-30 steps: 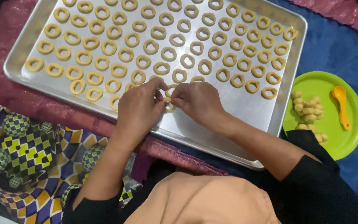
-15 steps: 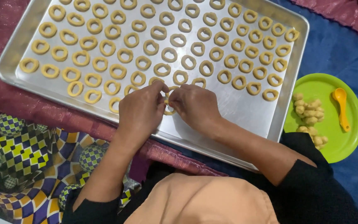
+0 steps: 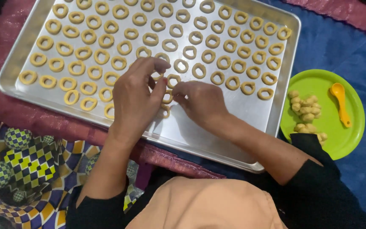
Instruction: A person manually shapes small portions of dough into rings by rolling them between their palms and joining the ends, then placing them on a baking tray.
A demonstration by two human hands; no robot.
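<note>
A big rectangular silver metal baking tray (image 3: 250,140) lies in front of me on a dark pink cloth (image 3: 9,106), and rows of small pale yellow dough rings (image 3: 106,40) fill it from its far edge down to the middle, leaving its near right corner bare. Off the tray's right edge, on a blue cloth (image 3: 339,46), sits a round lime green plastic plate (image 3: 318,80) with a heap of small dough lumps (image 3: 303,106) on its left side and an orange plastic spoon (image 3: 340,104) toward its right rim. Near the tray's near left corner, a patterned checked fabric (image 3: 26,165) covers my lap. My left hand (image 3: 136,99) and my right hand (image 3: 202,101) meet over the middle of the tray, toward its near edge. Both have their fingers curled in, tips nearly together, pinching at one small dough ring (image 3: 166,96) that lies on the tray between them, half hidden by my fingers.
</note>
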